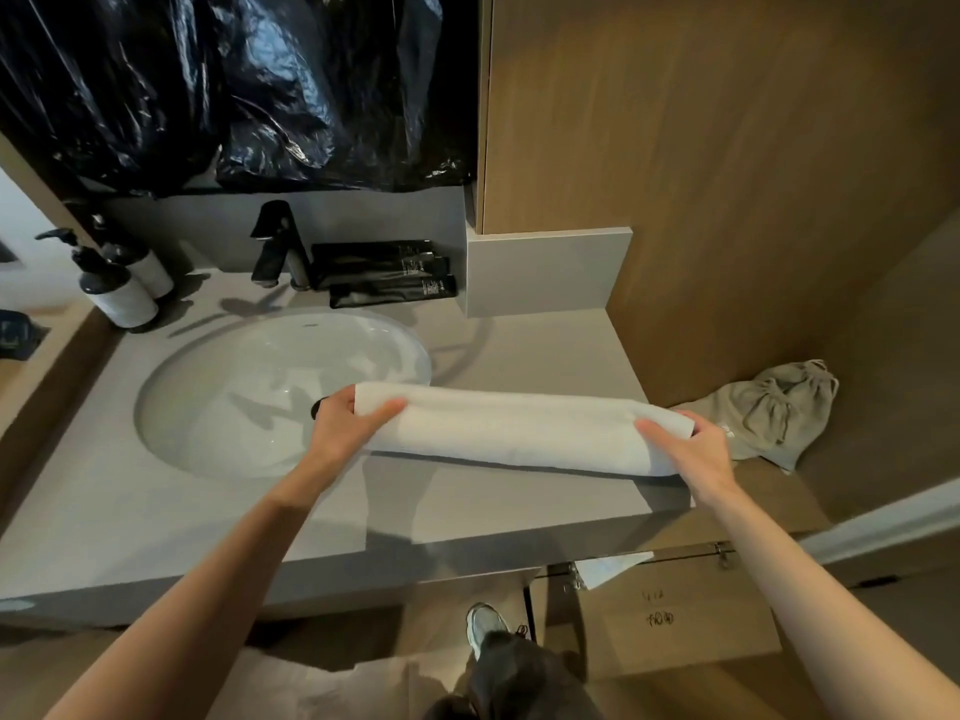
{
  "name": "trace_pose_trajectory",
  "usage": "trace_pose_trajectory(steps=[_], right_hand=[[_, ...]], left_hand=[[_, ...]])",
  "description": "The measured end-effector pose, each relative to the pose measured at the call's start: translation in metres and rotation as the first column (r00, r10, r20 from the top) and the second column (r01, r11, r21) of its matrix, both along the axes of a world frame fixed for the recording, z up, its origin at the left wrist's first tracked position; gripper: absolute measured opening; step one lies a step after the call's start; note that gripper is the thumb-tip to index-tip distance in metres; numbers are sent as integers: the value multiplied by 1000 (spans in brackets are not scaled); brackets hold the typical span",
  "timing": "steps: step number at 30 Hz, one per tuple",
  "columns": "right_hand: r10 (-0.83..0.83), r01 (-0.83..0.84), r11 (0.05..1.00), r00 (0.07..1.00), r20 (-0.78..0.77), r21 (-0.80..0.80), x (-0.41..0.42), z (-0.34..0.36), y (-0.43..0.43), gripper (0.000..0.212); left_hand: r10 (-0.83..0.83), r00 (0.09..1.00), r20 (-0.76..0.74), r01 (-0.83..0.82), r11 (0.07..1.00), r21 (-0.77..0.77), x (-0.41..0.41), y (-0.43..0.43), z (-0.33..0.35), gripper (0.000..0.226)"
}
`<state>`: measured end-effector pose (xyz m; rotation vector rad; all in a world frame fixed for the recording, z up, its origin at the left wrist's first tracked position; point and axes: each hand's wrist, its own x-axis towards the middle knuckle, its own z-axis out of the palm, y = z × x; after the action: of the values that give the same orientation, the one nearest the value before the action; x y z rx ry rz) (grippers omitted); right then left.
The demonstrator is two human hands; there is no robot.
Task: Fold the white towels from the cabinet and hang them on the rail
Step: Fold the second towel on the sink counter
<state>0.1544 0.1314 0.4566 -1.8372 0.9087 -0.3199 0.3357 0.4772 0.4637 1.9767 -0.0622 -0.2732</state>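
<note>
A white towel, folded into a long narrow strip, stretches across the grey counter to the right of the sink. My left hand grips its left end over the basin's edge. My right hand grips its right end near the counter's right edge. A thin metal rail runs under the counter's front at lower right, with another white cloth hanging on it.
The oval white sink lies left of the towel, with a black tap, two pump bottles and black packets behind it. A grey drawstring bag lies on a wooden ledge at right. Black plastic sheeting covers the mirror.
</note>
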Motion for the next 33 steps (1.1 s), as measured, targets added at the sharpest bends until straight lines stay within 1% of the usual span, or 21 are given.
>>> trace_pose_trajectory(steps=[2, 4, 7, 10, 13, 15, 16, 19, 21, 23, 24, 26, 28, 30, 33], right_hand=[[-67, 63, 996, 996, 52, 70, 7, -2, -2, 18], [-78, 73, 995, 993, 86, 60, 14, -7, -3, 21], [-70, 70, 998, 993, 90, 9, 24, -21, -7, 16], [-17, 16, 997, 1000, -20, -71, 30, -36, -16, 21], [36, -55, 985, 992, -119, -161, 34, -44, -21, 24], [57, -82, 979, 989, -135, -186, 38, -42, -21, 26], [63, -84, 982, 990, -126, -167, 40, -41, -22, 28], [37, -42, 998, 994, -99, -43, 40, -40, -25, 39], [38, -41, 999, 994, -98, -24, 36, -44, -28, 50], [65, -66, 997, 996, -56, -25, 30, -45, -27, 55], [88, -89, 995, 996, -30, -37, 29, -44, -24, 53], [115, -114, 990, 993, 13, -86, 29, -39, -20, 40], [85, -80, 985, 996, 25, -152, 31, -40, -19, 25], [44, -49, 971, 999, -25, -234, 34, -45, -21, 24], [5, -53, 941, 990, -141, -333, 37, -57, -23, 28]], left_hand=[[33, 999, -7, -33, 998, -48, 3, -8, -4, 34], [33, 999, 13, -33, 998, -62, 8, -15, -8, 28], [60, 997, 46, -61, 998, 15, 16, -23, -17, 31], [58, 998, 33, -59, 998, 29, 18, -25, -31, 38], [82, 997, 16, -83, 993, 80, 17, -21, -45, 58], [102, 994, 33, -105, 989, 108, 20, -21, -52, 57], [110, 993, 43, -115, 986, 120, 21, -22, -52, 51], [132, 988, 83, -143, 980, 140, 24, -29, -54, 37], [134, 987, 87, -146, 977, 155, 27, -32, -56, 36], [118, 989, 86, -131, 976, 171, 30, -33, -57, 37], [109, 990, 85, -123, 976, 180, 32, -33, -57, 38], [100, 990, 98, -117, 976, 185, 34, -34, -56, 36], [93, 987, 129, -117, 974, 192, 35, -36, -54, 32], [82, 983, 165, -119, 965, 233, 35, -38, -51, 32], [52, 981, 186, -114, 933, 341, 36, -41, -53, 39]])
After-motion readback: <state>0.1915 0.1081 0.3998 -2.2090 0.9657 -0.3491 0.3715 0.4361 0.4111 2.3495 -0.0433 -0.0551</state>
